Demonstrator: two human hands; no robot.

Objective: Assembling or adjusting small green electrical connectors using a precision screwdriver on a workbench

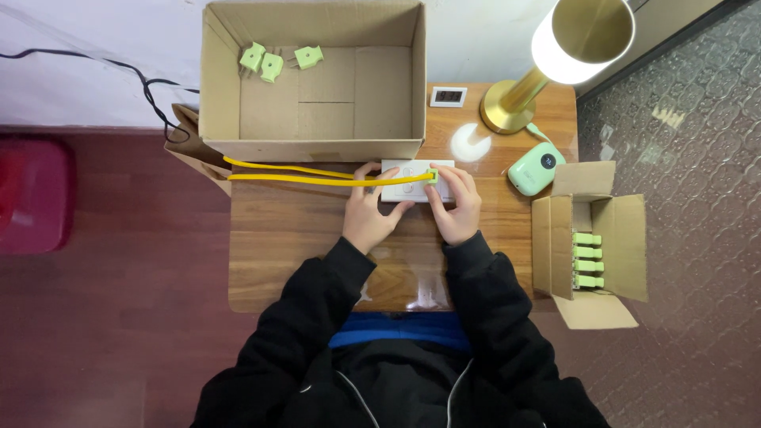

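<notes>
A white power strip [414, 173] lies on the wooden table [277, 246], just in front of a large cardboard box. My left hand [370, 214] rests on its left end, fingers on its top. My right hand [454, 202] holds its right end, thumb and forefinger pinching a small green plug [432, 176] that sits in the strip. A yellow cable [293, 175] runs from the plug leftward off the table edge.
The large open cardboard box [313, 147] at the back holds three green plugs [271, 61]. A smaller open box [590, 242] on the right holds several green plugs. A gold lamp [555, 55], a green device [535, 168] and a small white clock [449, 97] stand at back right.
</notes>
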